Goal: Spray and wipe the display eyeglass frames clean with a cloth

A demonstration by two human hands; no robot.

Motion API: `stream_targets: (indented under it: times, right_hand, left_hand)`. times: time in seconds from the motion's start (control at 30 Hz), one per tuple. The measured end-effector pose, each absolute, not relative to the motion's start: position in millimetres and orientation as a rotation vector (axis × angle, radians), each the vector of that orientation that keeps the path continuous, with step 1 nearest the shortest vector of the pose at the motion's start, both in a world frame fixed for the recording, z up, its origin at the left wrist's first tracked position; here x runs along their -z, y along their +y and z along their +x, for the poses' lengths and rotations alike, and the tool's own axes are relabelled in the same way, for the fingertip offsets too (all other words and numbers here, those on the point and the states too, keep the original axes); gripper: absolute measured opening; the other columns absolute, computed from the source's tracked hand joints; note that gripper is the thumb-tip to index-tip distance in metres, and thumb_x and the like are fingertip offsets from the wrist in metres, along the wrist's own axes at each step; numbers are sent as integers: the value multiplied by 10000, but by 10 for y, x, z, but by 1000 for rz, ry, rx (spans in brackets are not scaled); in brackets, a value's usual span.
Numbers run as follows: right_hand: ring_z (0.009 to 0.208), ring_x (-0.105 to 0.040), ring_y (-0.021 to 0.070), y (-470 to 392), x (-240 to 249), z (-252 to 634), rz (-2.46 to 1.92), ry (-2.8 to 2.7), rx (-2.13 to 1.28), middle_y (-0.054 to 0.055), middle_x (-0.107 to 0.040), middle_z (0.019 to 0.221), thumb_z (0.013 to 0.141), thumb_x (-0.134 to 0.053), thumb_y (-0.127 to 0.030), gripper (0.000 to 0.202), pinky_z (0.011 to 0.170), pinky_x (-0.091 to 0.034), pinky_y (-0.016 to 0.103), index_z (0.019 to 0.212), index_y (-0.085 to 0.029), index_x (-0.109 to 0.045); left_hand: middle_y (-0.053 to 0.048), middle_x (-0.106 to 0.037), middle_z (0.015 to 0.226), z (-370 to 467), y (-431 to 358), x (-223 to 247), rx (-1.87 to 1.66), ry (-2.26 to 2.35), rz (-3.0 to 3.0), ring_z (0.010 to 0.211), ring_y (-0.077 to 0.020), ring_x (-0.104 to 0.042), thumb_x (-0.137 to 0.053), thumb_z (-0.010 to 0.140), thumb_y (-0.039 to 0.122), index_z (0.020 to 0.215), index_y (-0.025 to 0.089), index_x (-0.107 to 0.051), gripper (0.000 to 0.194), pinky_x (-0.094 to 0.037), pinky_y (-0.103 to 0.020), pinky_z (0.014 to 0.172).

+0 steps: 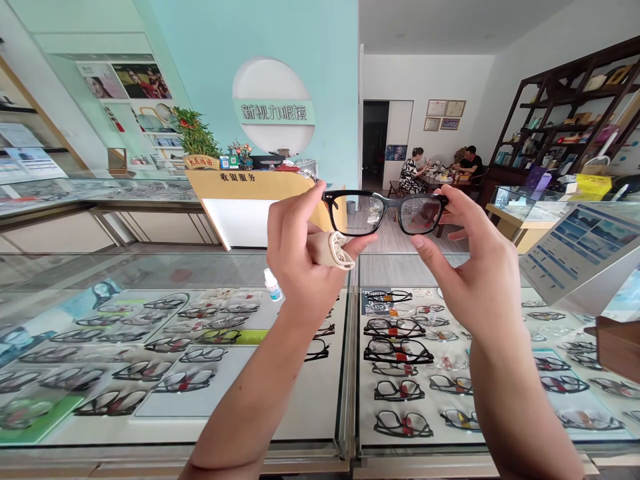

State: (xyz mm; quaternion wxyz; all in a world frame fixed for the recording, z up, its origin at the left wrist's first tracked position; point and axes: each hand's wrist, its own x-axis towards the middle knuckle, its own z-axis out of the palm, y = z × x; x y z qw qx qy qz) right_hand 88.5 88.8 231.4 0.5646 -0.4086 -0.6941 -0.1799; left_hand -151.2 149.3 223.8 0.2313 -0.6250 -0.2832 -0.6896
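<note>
Black-framed eyeglasses (pixel 391 204) are held up level above the glass counter, with clear lenses that carry faint print. My left hand (pixel 300 247) pinches the left end of the frame, its thumb below and fingers above. Tucked in that same palm is a rolled beige cloth (pixel 333 250). My right hand (pixel 475 267) grips the other end of the frame between thumb and fingers. Just behind my left wrist, a small white bottle (pixel 273 285) stands on the counter.
Rows of eyeglasses (pixel 397 350) lie inside the glass display counter (pixel 345 373). An information board (pixel 575 257) and a brown wooden box (pixel 617 347) are at the right. Beyond stands a cashier desk (pixel 250 220); two people (pixel 414 172) sit at a far table.
</note>
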Motion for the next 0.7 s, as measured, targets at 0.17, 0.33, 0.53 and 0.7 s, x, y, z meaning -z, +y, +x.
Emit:
stream_targets:
  times: [0.17,0.33,0.53,0.7]
  right_hand:
    - [1231,-798,385,890,-2310,890,-954,-1629,427,151,-786,1477,1137,-661,-607,643,1079,-689,642,1709,-331,-559]
    - [1223,-802,385,881,-2314,884,-966,-1626,428,156,-784,1475,1137,-660,-611,640,1050,-699,630,1705,-331,-562]
    - [1233,-802,385,880,-2318,887,-958,-1628,433,150,-777,1503,1130,-681,-589,638,1052,-699,626,1705,-340,-559]
    - [1146,-831,370,789,-2371,851,-1036,-1613,452,175,-825,1386,1089,-772,-478,643,1008,-717,586,1664,-238,-608]
  left_hand:
    - [-119,-678,1331,-1519,1486,-2231,1902,-837,-1731,975,-276,-709,-871,888,831,1532,331,-632,850,-610,-428,731]
    - [-126,-675,1337,-1522,1470,-2241,1914,-830,-1769,1017,-292,-731,-882,899,804,1536,317,-627,841,-626,-436,746]
    - [-120,-686,1300,-1509,1454,-2247,1910,-859,-1769,989,-292,-732,-915,889,767,1532,323,-640,829,-634,-451,735]
    - [-55,-726,1187,-1482,1400,-2319,1903,-614,-1662,718,-141,-539,-1022,877,547,1494,332,-696,730,-540,-345,634]
